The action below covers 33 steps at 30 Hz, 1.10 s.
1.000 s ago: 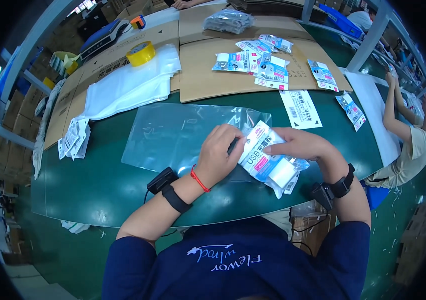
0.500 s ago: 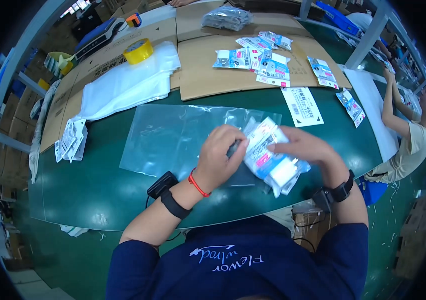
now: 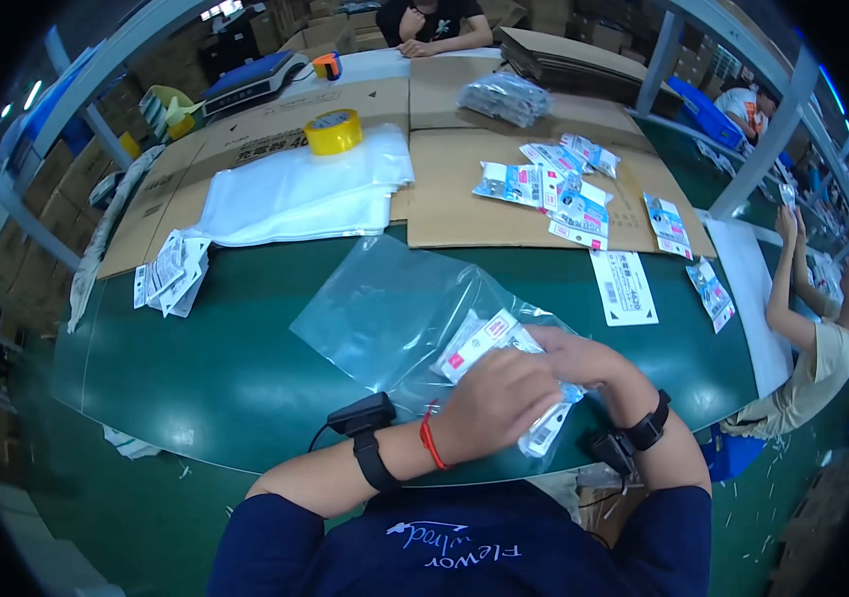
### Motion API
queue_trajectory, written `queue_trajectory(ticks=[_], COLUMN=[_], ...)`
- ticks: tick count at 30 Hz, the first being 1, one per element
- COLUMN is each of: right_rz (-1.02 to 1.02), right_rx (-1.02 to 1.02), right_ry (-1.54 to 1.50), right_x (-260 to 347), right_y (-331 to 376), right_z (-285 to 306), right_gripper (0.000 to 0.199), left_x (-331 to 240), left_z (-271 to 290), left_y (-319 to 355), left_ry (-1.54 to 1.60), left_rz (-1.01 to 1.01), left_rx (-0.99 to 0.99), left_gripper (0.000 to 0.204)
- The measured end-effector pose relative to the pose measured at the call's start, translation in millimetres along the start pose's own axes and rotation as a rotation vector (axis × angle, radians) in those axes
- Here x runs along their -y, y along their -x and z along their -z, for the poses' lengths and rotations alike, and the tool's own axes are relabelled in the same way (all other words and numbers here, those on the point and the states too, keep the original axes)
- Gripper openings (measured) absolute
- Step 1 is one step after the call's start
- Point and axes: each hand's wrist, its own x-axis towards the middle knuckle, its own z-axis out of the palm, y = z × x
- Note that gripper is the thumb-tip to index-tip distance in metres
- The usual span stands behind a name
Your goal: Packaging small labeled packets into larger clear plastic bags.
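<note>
Head view: a person in a dark blue top works at a green table (image 3: 206, 368), forearms coming in from 6 o'clock
Left hand (image 3: 499, 403): fingers curled together and clamped on a stack of small flat white packets with red and blue print (image 3: 484, 343); a red cord and a black wrist device sit on this wrist
Right hand (image 3: 589, 360): lies at 3 o'clock of the left hand, touching the same stack; whether its fingers press shut on it I cannot tell, since the left hand covers them
Packet stack: sits partly inside the mouth of a large clear plastic bag (image 3: 395, 308), near the table's front edge
Clear bag: lies flat on the green surface, spreading toward 11 o'clock from the hands
At 12 o'clock: brown cardboard sheets (image 3: 464, 199) bearing more scattered small packets (image 3: 554, 189)
At 11 o'clock: a pile of folded white plastic bags (image 3: 295, 194) with a yellow tape roll (image 3: 333, 131) just behind it
At 9 o'clock: a loose heap of white printed labels (image 3: 171, 279)
At 2 o'clock: a white label sheet (image 3: 624, 289) on the table; a co-worker in a pale top (image 3: 823, 358) sits at the right end
</note>
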Motion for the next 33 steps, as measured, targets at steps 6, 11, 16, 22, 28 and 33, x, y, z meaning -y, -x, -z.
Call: queue_trajectory(ticks=[6, 11, 16, 22, 28, 33], right_rz=[-0.162, -0.244, -0.165, 0.076, -0.217, -0.251], right_rx=[-0.128, -0.155, -0.211, -0.463, -0.223, -0.157], right_ry=[-0.243, -0.324, -0.427, -0.532, -0.201, -0.296], right_x=[-3.1, 4.9, 8.1, 4.1, 41.7, 38.3], right_y=[-7.6, -13.7, -35.1, -60.4, -28.6, -30.8], right_z=[-2.7, 0.3, -18.7, -62.0, -37.8, -51.8], right_gripper=[0.044, 0.045, 0.041, 0.044, 0.039, 0.048], left_x=[-21.6, -7.5, -17.8, -39.8, -38.7, -42.2], left_z=[20.9, 11.8, -3.3, -22.7, -11.2, -10.9], left_y=[1.5, 30.4, 30.0, 26.5, 36.0, 38.1], left_ry=[0.043, -0.228, -0.133, -0.006, -0.053, 0.044], left_rz=[-0.166, -0.401, -0.329, -0.396, -0.348, -0.337], left_rx=[0.322, 0.429, 0.312, 0.214, 0.167, 0.197], left_gripper=[0.017, 0.013, 0.008, 0.007, 0.009, 0.009])
